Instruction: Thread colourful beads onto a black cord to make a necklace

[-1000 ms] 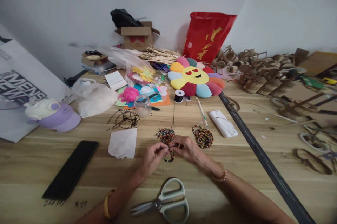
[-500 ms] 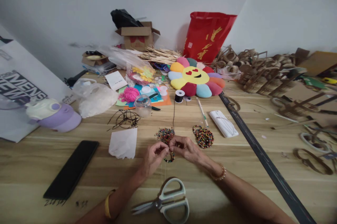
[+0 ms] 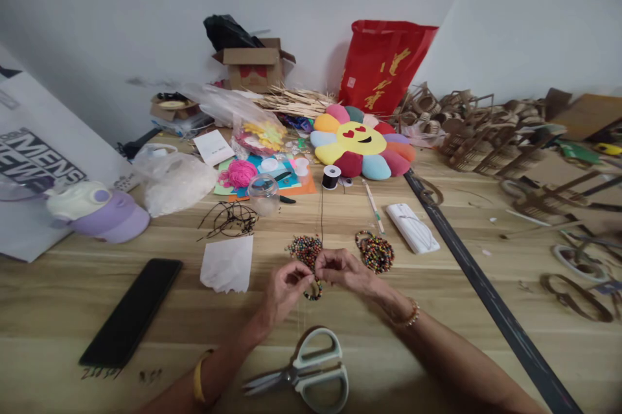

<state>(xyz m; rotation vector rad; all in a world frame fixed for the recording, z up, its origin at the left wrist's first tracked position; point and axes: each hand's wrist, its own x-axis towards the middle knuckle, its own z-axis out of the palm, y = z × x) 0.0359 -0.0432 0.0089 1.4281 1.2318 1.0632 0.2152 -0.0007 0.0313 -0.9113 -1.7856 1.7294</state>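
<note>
My left hand (image 3: 287, 287) is closed in a pinch at the top of a small beaded bracelet (image 3: 315, 292), a loop of multicoloured beads hanging just below the fingertips. Close beside it, my right hand (image 3: 346, 270) pinches with thumb and forefinger at the black cord (image 3: 321, 216), which runs down from a spool (image 3: 331, 177). The exact spot between the fingertips is too small to make out. Behind the hands lies a heap of loose coloured beads (image 3: 304, 249), partly covered by the fingers. Finished-looking bead strands (image 3: 378, 253) are piled to the right.
White-handled scissors (image 3: 321, 362) lie near the front edge. At left are a black phone (image 3: 131, 313), torn paper (image 3: 227, 265) and tangled black cord (image 3: 230, 219). Further back stand a glass jar (image 3: 264, 195), a flower cushion (image 3: 362, 142) and a white power bank-like block (image 3: 413, 228).
My right hand has shifted slightly right and up, opening a small gap from the left fingertips. My left hand and the bracelet have barely moved.
</note>
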